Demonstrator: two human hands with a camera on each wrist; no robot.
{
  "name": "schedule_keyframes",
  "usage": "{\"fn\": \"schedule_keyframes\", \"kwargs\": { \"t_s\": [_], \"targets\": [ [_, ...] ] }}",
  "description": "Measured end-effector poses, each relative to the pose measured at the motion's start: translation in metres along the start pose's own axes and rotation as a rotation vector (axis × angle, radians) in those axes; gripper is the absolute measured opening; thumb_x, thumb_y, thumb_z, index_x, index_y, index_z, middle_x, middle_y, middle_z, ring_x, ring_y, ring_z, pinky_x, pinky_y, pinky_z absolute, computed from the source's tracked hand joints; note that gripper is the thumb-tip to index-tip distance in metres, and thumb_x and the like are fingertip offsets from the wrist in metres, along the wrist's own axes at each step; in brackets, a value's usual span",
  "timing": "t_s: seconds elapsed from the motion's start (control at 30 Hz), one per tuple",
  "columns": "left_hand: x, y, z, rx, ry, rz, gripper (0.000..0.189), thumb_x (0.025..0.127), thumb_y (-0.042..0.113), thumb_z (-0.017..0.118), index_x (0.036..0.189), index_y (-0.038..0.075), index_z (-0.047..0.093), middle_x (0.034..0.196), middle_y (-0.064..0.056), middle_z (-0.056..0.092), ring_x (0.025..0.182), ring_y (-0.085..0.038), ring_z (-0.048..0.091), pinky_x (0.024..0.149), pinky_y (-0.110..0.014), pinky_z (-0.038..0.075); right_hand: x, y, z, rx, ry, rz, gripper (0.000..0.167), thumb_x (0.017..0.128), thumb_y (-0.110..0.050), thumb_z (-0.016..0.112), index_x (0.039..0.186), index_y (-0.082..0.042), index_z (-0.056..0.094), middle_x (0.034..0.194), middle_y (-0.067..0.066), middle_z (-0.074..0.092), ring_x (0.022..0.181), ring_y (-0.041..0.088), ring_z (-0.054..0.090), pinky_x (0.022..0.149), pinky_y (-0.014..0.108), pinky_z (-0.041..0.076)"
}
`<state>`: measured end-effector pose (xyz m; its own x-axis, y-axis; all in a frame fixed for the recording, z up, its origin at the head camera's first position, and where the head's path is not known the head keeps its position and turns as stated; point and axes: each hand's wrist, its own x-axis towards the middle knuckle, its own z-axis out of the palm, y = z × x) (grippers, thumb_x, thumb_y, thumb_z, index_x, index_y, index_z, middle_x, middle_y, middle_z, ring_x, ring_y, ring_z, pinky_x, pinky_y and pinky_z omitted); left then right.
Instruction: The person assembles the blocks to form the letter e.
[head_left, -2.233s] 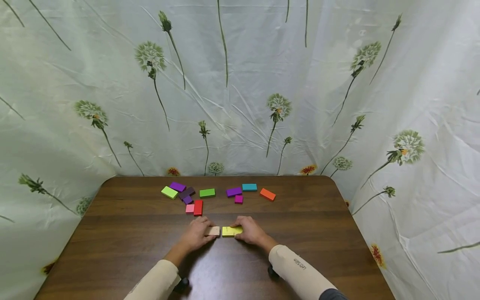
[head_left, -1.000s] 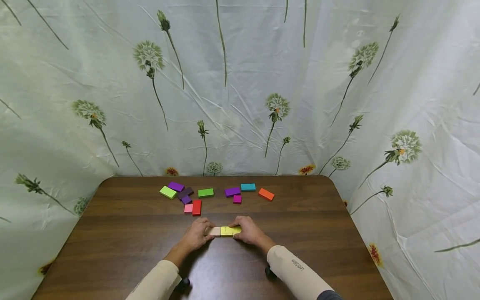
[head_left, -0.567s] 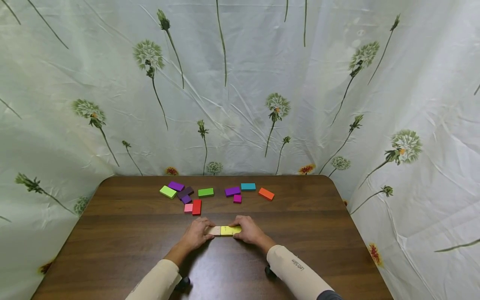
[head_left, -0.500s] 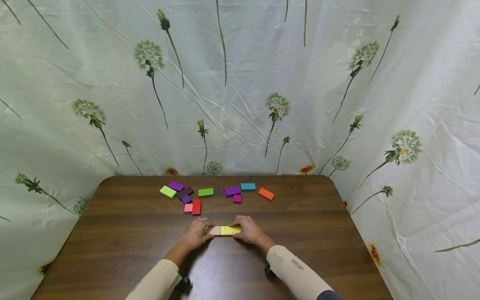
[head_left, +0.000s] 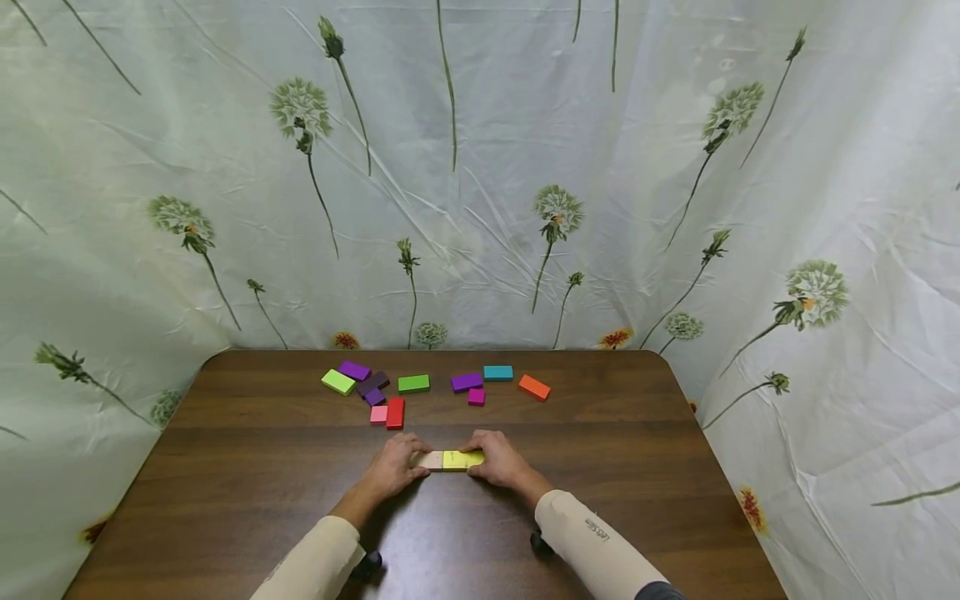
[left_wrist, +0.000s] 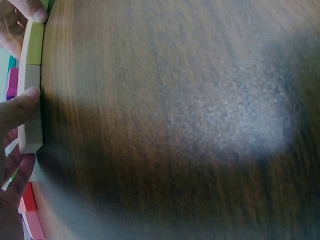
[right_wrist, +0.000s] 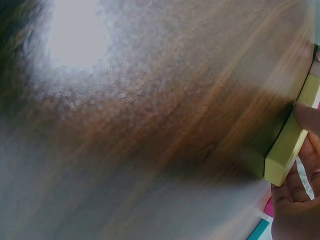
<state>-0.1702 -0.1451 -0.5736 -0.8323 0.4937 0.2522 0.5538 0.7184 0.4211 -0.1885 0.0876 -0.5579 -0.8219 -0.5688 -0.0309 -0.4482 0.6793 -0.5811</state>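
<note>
Near the middle of the table, a beige wooden block and a yellow block lie flat, end to end and touching. My left hand grips the beige block by its left part, thumb on the near side and fingers on the far side. From the right, my right hand pinches the yellow block, its thumb also on the near side. The left wrist view shows the left thumb against the side of the beige block. In the right wrist view the yellow block runs along the right edge, partly covered by the fingers.
Beyond the hands lie several coloured blocks: a red block against a pink block, a green block, a magenta block, a blue block and an orange block. A flowered curtain hangs behind the brown table.
About two seconds ago a small gap separated the beige and yellow blocks; now their ends meet. Since one second ago the hands have held still, with only a slight shift of the head view.
</note>
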Motion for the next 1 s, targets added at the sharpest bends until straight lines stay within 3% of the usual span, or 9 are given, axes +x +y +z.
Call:
{"fn": "schedule_keyframes", "kwargs": {
  "t_s": [0.47, 0.73, 1.0],
  "targets": [
    [0.0006, 0.0001, 0.0004, -0.017, 0.022, 0.008, 0.026, 0.069, 0.011, 0.083, 0.092, 0.002, 0.072, 0.087, -0.006, 0.067, 0.084, -0.027, 0.060, 0.076, -0.037, 0.047, 0.0004, -0.0004, 0.0011, 0.015, 0.003, 0.016, 0.031, 0.077, -0.006, 0.079, 0.107, -0.004, 0.073, 0.092, -0.001, 0.063, 0.085, 0.008, 0.054, 0.076, 0.022, 0.043],
    [0.0009, -0.0001, 0.0030, -0.028, 0.012, -0.049, 0.028, 0.068, 0.014, 0.083, 0.092, 0.004, 0.073, 0.085, -0.005, 0.065, 0.082, -0.025, 0.057, 0.075, -0.036, 0.044, -0.0011, 0.0021, 0.0005, 0.016, 0.022, -0.022, 0.031, 0.076, -0.006, 0.080, 0.105, -0.003, 0.073, 0.093, 0.002, 0.064, 0.089, 0.013, 0.057, 0.079, 0.025, 0.046],
    [0.0029, -0.0001, 0.0025, -0.012, -0.001, -0.067, 0.029, 0.066, 0.014, 0.085, 0.091, 0.004, 0.074, 0.084, -0.005, 0.066, 0.081, -0.025, 0.057, 0.075, -0.035, 0.044, -0.0014, 0.0040, -0.0003, 0.041, 0.012, -0.027, 0.031, 0.075, -0.005, 0.080, 0.105, -0.004, 0.073, 0.095, 0.002, 0.065, 0.089, 0.014, 0.058, 0.080, 0.027, 0.046]
  ]
}}
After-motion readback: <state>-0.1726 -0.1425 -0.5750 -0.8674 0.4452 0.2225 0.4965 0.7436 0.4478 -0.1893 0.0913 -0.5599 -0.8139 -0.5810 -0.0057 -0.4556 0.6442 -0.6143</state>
